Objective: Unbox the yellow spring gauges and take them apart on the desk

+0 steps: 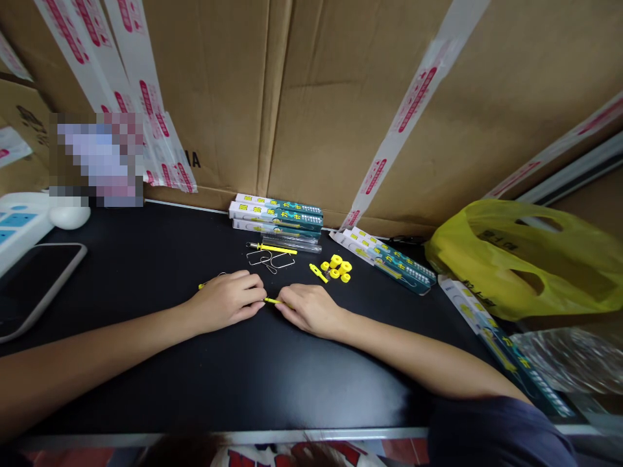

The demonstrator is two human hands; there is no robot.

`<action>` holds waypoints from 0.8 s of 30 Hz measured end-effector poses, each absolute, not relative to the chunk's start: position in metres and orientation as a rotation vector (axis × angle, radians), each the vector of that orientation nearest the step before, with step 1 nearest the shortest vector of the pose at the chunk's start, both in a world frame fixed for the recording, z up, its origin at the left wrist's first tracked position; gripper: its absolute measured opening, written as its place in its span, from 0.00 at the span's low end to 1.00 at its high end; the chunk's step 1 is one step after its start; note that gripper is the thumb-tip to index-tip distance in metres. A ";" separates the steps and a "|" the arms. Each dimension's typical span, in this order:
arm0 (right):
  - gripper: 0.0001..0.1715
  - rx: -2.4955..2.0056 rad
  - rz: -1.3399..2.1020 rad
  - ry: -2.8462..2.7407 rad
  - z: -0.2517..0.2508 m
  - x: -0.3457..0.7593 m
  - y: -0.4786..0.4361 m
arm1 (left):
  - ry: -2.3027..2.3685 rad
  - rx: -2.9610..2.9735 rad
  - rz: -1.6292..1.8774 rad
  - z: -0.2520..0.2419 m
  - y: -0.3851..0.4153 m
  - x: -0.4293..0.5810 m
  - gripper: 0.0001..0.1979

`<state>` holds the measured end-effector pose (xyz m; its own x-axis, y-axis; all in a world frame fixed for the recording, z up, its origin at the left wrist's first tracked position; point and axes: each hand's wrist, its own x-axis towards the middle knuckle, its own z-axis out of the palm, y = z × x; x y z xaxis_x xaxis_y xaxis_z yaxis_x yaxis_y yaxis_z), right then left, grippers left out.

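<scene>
My left hand [228, 301] and my right hand [311, 310] meet low over the black table, fingers pinched. Between them runs a thin yellow rod [271, 300]; the right fingers close round one end, the left fingertips grip its other end, where a small dark part shows. Most of the rod is hidden. A small yellow piece [202, 285] peeks out behind my left hand. Beyond the hands lie bent wire hooks [270, 261], a second yellow rod [277, 248] with a metal end, and clear plastic tubes [296, 244]. Yellow caps [335, 261] and a flat yellow piece [318, 272] sit behind my right hand.
Printed narrow boxes [277, 213] stack at the back against a large cardboard carton [331, 117]; more boxes [389, 259] lie to the right. A yellow plastic bag [516, 259] bulges at far right. A phone [39, 285] and a white power strip [24, 220] occupy the left.
</scene>
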<state>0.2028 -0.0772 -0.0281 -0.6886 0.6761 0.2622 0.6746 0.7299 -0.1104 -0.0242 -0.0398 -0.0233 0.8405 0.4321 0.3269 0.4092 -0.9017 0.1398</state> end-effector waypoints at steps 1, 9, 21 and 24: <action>0.16 -1.063 0.001 -2.648 -0.028 0.203 -0.077 | 0.675 2.952 0.550 -0.023 -0.040 -0.024 0.09; 0.13 -1.104 0.072 -2.610 -0.024 0.201 -0.078 | 0.685 2.962 0.577 -0.023 -0.040 -0.024 0.10; 0.14 -1.256 0.431 -2.254 -0.019 0.209 -0.073 | 0.736 2.935 0.584 -0.024 -0.042 -0.025 0.10; 0.15 -1.328 0.176 -2.313 -0.009 0.216 -0.068 | 0.701 2.932 0.610 -0.023 -0.041 -0.026 0.12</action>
<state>0.2162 -0.0676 -0.0089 -0.4250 0.8435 0.3285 0.7839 0.5244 -0.3324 -0.0265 -0.0413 -0.0233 0.8175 0.4472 0.3628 0.4212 -0.8940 0.1528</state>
